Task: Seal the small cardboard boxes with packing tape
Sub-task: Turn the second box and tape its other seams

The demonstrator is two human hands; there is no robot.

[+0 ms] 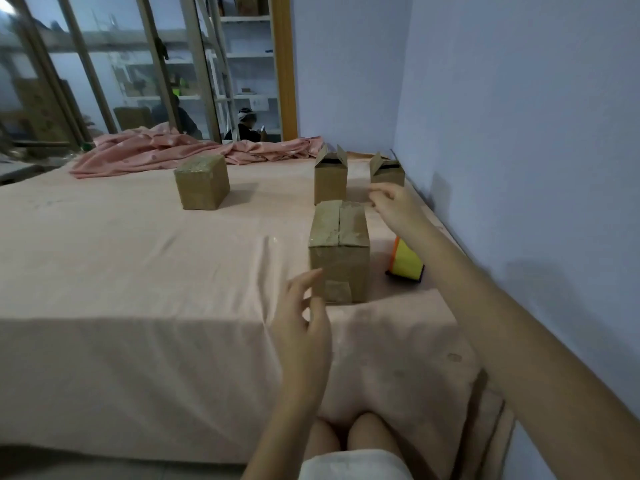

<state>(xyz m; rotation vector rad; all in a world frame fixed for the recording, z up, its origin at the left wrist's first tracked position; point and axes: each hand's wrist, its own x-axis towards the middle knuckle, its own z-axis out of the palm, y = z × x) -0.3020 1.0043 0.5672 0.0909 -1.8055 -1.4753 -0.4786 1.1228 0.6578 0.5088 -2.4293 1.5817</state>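
Nearest, the left hand is held loose and empty just beside the taped brown cardboard box, probably to steady it. The orange-and-yellow tape dispenser is parked right of that box, within easy reach. Farther on, the right hand is stretched out, fingers curled loosely, nothing gripped. Two open-flapped boxes are lined up behind, likely next; a sealed box is set aside far left.
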